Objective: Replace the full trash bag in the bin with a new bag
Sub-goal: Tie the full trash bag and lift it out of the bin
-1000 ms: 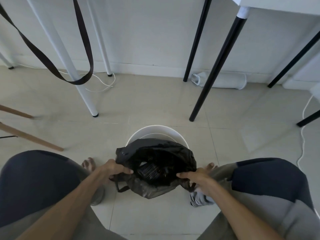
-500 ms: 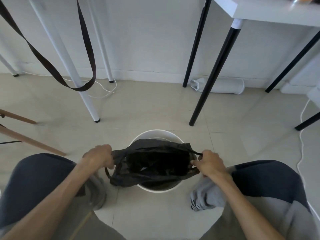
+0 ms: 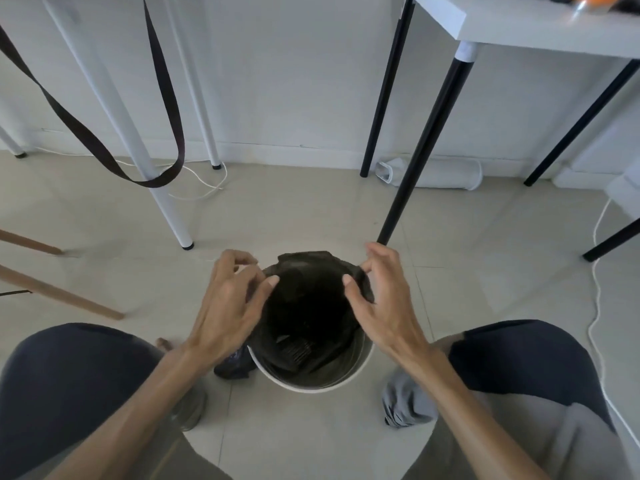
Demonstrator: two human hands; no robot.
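Observation:
A round white bin [image 3: 313,385] stands on the tiled floor between my knees. A black trash bag [image 3: 306,306] sits open inside it, its far edge folded out over the far rim. My left hand [image 3: 230,301] pinches the bag's edge at the bin's left rim, thumb inside the opening. On the right rim my right hand [image 3: 382,299] pinches the bag's edge in the same way. The near rim of the bin is bare white. Deep in the bag something dark and ribbed shows.
A dark bundle [image 3: 232,364] lies on the floor against the bin's left side, and a grey cloth [image 3: 405,405] lies by my right knee. A black table leg [image 3: 420,147] and a white one [image 3: 152,188] stand just beyond. A white cable [image 3: 597,299] runs along the right.
The bag went from held in front of the bin to down inside it. My hands moved forward and apart to the rim, and the bag's far edge now lies over the far rim.

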